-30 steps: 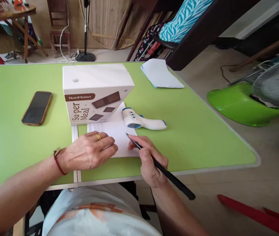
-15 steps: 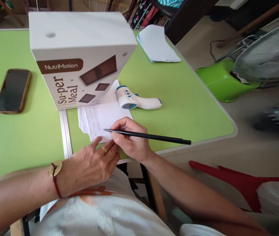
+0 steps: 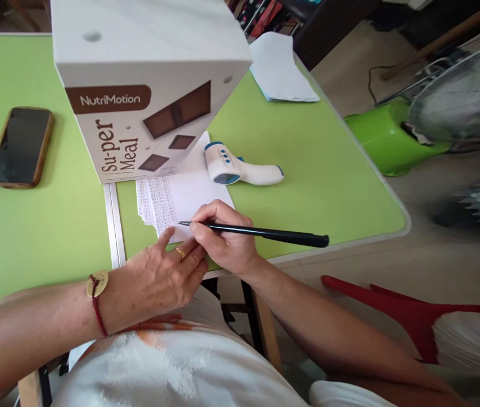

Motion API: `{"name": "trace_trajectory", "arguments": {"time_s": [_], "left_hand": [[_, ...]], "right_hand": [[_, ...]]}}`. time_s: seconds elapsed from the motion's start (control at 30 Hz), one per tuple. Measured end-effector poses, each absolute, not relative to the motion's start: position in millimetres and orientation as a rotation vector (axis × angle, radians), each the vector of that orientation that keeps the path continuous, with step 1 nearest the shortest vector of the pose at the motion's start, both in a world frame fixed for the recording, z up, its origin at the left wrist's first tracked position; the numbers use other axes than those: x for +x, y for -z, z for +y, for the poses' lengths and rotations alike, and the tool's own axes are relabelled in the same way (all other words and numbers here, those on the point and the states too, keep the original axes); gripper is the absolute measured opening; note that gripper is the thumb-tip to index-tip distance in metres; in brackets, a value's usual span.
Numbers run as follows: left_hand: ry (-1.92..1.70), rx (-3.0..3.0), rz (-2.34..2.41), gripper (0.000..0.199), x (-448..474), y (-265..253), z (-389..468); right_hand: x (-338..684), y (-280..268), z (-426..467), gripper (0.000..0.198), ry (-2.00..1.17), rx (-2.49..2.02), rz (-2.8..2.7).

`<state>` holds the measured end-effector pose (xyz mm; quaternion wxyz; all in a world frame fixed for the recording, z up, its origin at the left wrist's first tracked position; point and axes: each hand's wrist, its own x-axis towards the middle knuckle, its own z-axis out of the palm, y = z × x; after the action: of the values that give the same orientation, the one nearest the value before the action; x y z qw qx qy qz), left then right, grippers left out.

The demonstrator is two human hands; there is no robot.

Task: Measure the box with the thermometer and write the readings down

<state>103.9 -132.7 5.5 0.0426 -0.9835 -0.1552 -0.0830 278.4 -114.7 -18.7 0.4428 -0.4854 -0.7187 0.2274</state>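
My right hand (image 3: 227, 237) grips a black pen (image 3: 265, 232), its tip over a white sheet of paper (image 3: 193, 195). Rows of small handwriting cover the left part of that paper, and more written sheets peek out beneath it. My left hand (image 3: 168, 274) lies flat with fingers stretched over the paper's near edge, its fingertips close to my right hand. A white and blue infrared thermometer (image 3: 240, 167) lies on the paper's right edge. Behind, a tall white NutriMotion box (image 3: 138, 107) stands upright and hides the far part of the sheets.
A phone in a brown case (image 3: 22, 147) lies at the left on the green table (image 3: 316, 169). Folded white papers (image 3: 282, 68) rest at the far right corner. Beyond the right edge are a fan (image 3: 468, 96), a bright green bin (image 3: 392, 141) and a red chair (image 3: 401, 316).
The view has shifted slightly, so the box looks larger and nearer. Both hands keep nearly the same place, and the pen tip stays by the written rows.
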Motion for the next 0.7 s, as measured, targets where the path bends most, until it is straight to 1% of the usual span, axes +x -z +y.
{"name": "trace_trajectory", "arguments": {"time_s": [0.33,0.57,0.7], "left_hand": [[0.242,-3.012,-0.484,0.034,102.2,-7.0,-131.8],[0.217,-3.041,-0.494,0.028,102.5,-12.5,-132.0],[0.203,-3.051,-0.481,0.029,102.6,-12.8,-131.5]], "right_hand": [[275.9,18.7,-114.3,0.01,-0.578,-1.229,-1.763],[276.9,17.1,-115.1,0.009,-0.598,-1.245,-1.737],[276.9,15.7,-115.4,0.01,-0.579,-1.253,-1.739]]}}
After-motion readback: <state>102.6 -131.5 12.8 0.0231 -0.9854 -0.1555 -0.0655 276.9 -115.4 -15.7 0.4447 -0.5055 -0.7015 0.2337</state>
